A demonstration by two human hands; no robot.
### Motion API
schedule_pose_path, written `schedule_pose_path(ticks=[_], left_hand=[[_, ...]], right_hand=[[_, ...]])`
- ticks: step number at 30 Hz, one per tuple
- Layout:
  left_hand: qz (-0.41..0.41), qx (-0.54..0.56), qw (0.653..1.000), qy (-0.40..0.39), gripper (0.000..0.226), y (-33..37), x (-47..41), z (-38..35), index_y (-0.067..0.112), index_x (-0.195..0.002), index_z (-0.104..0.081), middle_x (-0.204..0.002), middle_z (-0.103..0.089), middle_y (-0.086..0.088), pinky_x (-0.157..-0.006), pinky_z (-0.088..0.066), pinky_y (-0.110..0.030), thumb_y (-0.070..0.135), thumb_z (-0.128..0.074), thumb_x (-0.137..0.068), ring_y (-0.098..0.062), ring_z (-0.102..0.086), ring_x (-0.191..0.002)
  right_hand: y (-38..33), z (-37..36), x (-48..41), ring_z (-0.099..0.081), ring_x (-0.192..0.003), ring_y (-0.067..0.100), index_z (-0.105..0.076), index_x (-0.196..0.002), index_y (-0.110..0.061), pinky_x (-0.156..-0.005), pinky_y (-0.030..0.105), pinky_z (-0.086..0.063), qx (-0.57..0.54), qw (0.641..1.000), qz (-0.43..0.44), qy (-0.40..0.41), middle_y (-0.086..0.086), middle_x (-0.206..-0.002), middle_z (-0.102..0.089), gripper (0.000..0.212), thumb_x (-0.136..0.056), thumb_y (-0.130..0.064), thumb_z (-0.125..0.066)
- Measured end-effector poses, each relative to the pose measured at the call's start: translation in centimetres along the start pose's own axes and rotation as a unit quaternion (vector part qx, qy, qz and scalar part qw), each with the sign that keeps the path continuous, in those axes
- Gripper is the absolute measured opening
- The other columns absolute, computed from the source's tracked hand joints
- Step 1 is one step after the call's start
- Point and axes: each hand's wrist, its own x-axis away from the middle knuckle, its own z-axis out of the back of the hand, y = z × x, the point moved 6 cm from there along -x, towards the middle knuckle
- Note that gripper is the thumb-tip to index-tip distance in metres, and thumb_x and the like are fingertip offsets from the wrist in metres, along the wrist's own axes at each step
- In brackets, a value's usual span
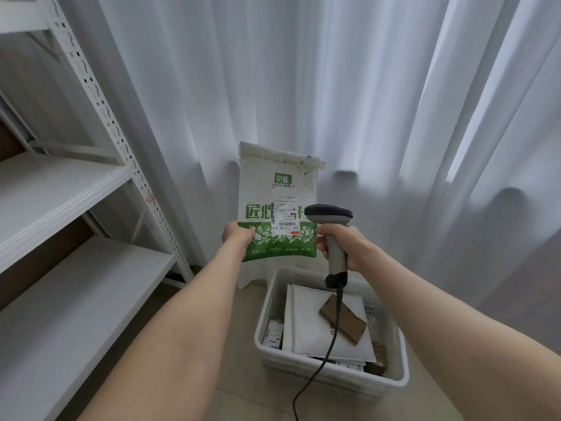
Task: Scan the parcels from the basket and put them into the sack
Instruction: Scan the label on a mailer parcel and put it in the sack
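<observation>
Scanning stage: one parcel held up before the scanner, above the basket.

The left hand (237, 236) pinches the lower left corner of a white-and-green mailer (277, 189), held upright with its barcode label (284, 219) facing the camera. The right hand (343, 246) is wrapped round the grip of a corded scanner (329, 214), whose head sits just beside the label. Below, the white basket (394, 381) holds several more parcels, among them a white envelope (306, 317) and a brown carton (343, 319). The sack is out of view. Judged from this, most parcels remain to be scanned and bagged.
</observation>
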Motion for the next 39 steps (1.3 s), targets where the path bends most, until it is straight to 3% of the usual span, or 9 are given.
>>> schedule_pose_path(ticks=[5, 10, 17, 21, 26, 29, 32, 36, 39], left_hand=[[0.004, -0.002, 1.0, 0.01, 0.026, -2.9, 0.7, 3.8, 0.007, -0.118, -0.061, -0.118, -0.065, -0.012, -0.087, -0.051, -0.032, 0.007, -0.06, -0.092, -0.028, -0.062, -0.104], [0.021, 0.003, 0.999, 0.039, 0.029, -7.3, 3.8, 10.3, 0.006, -0.121, -0.061, -0.121, -0.063, -0.012, -0.093, -0.048, -0.032, 0.007, -0.06, -0.092, -0.027, -0.06, -0.109], [0.077, 0.092, 0.992, 0.049, 0.025, -14.6, 13.5, 19.9, 0.018, -0.095, -0.063, -0.101, -0.069, -0.005, -0.077, -0.055, -0.033, 0.0, -0.072, -0.079, -0.022, -0.067, -0.091], [0.094, 0.113, 0.977, 0.151, 0.026, -19.1, 18.8, 26.2, 0.015, -0.093, -0.061, -0.088, -0.067, -0.002, -0.054, -0.049, -0.024, -0.005, -0.069, -0.079, -0.015, -0.064, -0.074], [0.087, 0.075, 0.938, 0.326, 0.024, -25.1, 25.1, 35.9, 0.017, -0.098, -0.06, -0.101, -0.066, -0.004, -0.079, -0.051, -0.029, -0.001, -0.066, -0.082, -0.02, -0.061, -0.088], [0.104, 0.031, 0.916, 0.386, 0.023, -28.9, 28.4, 40.9, 0.013, -0.104, -0.065, -0.106, -0.068, -0.007, -0.08, -0.049, -0.028, 0.001, -0.061, -0.085, -0.022, -0.061, -0.09], [0.124, -0.008, 0.905, 0.407, 0.021, -32.4, 30.6, 44.9, 0.015, -0.095, -0.066, -0.104, -0.069, -0.01, -0.075, -0.048, -0.028, 0.0, -0.054, -0.086, -0.024, -0.061, -0.087], [0.163, -0.057, 0.898, 0.405, 0.024, -37.7, 31.7, 50.5, 0.014, -0.092, -0.065, -0.102, -0.068, -0.012, -0.082, -0.053, -0.036, 0.0, -0.045, -0.086, -0.029, -0.063, -0.091], [0.193, -0.087, 0.898, 0.385, 0.026, -42.3, 31.6, 54.6, 0.015, -0.088, -0.063, -0.097, -0.068, -0.011, -0.07, -0.047, -0.028, -0.002, -0.044, -0.085, -0.025, -0.059, -0.08]], right_hand=[[3.1, -1.2, -0.8, -0.061, -0.065, 0.02, -0.058, -0.109, -0.004, -0.056, 0.028, -0.052, -0.021, 0.998, -0.011, 0.06, 0.012, -0.087, -0.064, 0.027, -0.084, -0.005, -0.069], [6.4, -5.4, -0.1, -0.067, -0.08, 0.028, -0.056, -0.115, -0.001, -0.055, 0.028, -0.058, -0.046, 0.998, -0.041, 0.03, 0.019, -0.107, -0.066, 0.037, -0.083, -0.004, -0.073], [14.0, -13.0, 5.7, -0.06, -0.058, 0.017, -0.057, -0.097, -0.002, -0.041, 0.02, -0.049, -0.01, 0.995, -0.091, -0.048, 0.01, -0.081, -0.064, 0.024, -0.081, -0.003, -0.075], [17.6, -17.1, 9.5, -0.06, -0.058, 0.019, -0.058, -0.108, 0.001, -0.046, 0.024, -0.052, 0.033, 0.988, -0.11, -0.107, 0.011, -0.08, -0.065, 0.034, -0.079, -0.002, -0.076], [21.7, -24.1, 14.6, -0.059, -0.06, 0.024, -0.057, -0.111, 0.001, -0.054, 0.03, -0.051, 0.071, 0.977, -0.117, -0.163, 0.013, -0.079, -0.062, 0.033, -0.083, -0.004, -0.073], [25.2, -28.0, 17.4, -0.058, -0.059, 0.023, -0.059, -0.11, -0.001, -0.055, 0.03, -0.05, 0.087, 0.968, -0.142, -0.186, 0.011, -0.077, -0.061, 0.034, -0.081, -0.008, -0.076], [29.0, -32.0, 19.8, -0.059, -0.059, 0.022, -0.061, -0.111, -0.002, -0.052, 0.029, -0.051, 0.104, 0.959, -0.161, -0.21, 0.011, -0.083, -0.062, 0.035, -0.08, -0.009, -0.077], [34.4, -37.1, 22.3, -0.062, -0.064, 0.023, -0.059, -0.099, -0.004, -0.048, 0.028, -0.049, 0.127, 0.951, -0.192, -0.208, 0.011, -0.082, -0.063, 0.027, -0.08, -0.012, -0.077], [38.4, -41.3, 23.6, -0.064, -0.062, 0.023, -0.06, -0.09, -0.006, -0.045, 0.025, -0.049, 0.137, 0.948, -0.21, -0.197, 0.01, -0.079, -0.063, 0.02, -0.081, -0.012, -0.077]])
